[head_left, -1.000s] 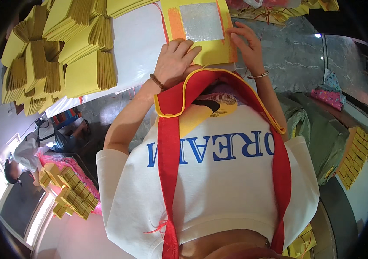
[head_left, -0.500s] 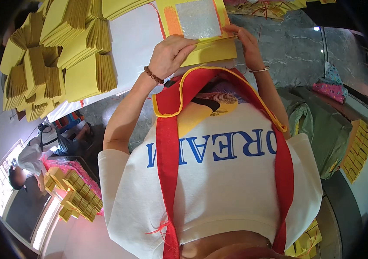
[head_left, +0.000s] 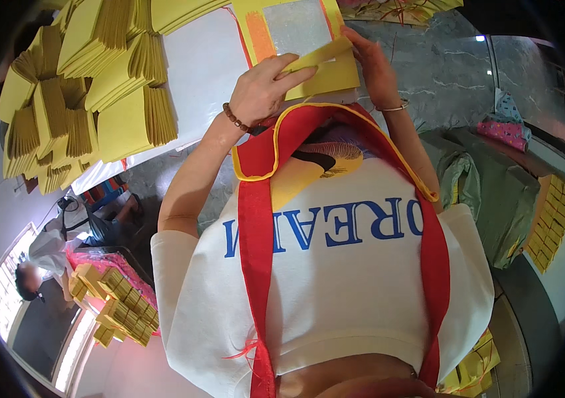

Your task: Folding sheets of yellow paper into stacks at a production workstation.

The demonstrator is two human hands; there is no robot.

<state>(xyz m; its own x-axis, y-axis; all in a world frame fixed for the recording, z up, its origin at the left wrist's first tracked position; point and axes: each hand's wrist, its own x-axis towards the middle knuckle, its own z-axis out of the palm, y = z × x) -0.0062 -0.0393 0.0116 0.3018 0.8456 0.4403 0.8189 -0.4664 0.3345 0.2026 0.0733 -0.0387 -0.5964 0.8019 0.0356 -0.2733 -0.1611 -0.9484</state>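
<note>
At the table's near edge lies a yellow paper sheet point(head_left: 332, 76) with a silver foil patch point(head_left: 297, 28) and an orange band point(head_left: 260, 33) beside it. The sheet's near edge is turned up into a narrow slanting flap point(head_left: 322, 56). My left hand point(head_left: 264, 89) pinches the flap's left end between thumb and fingers. At the flap's right end is my right hand point(head_left: 374, 69), its fingers curled over the paper's edge and its thumb partly hidden. More yellow paper lies under the flap.
Fanned stacks of folded yellow paper point(head_left: 138, 123) crowd the left of the white table surface point(head_left: 203, 60). Green sacks point(head_left: 494, 192) stand on the right beside bundled yellow paper point(head_left: 553, 222). At lower left a person point(head_left: 47, 252) is near more yellow bundles point(head_left: 123, 305).
The turned-up flap has lifted and now slants up toward the right. My left fingers have spread along it, and my right hand has shifted slightly.
</note>
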